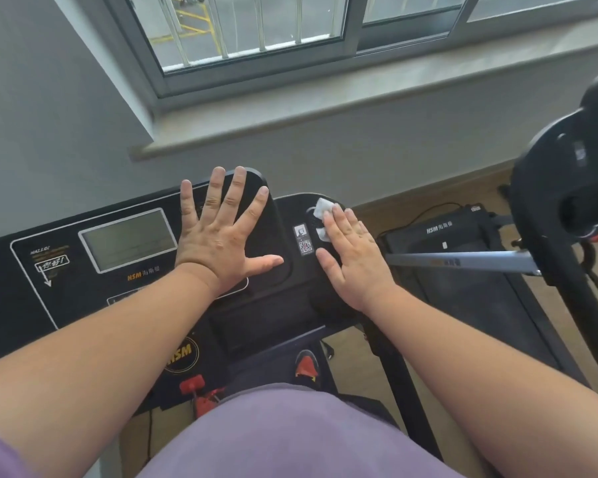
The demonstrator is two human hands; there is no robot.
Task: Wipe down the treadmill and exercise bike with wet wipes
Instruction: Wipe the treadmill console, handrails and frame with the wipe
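Observation:
The black treadmill console fills the lower left, with a grey display at its middle. My left hand lies flat on the console's raised pad, fingers spread wide. My right hand presses a white wet wipe onto the console's right end, beside a QR sticker; most of the wipe is hidden under the fingers. The treadmill's motor cover and belt lie below on the right. The black exercise bike stands at the right edge.
A grey wall and window sill run close behind the console. A red safety clip hangs at the console's front. A grey metal bar reaches from the console's right side toward the bike. My shoe shows below.

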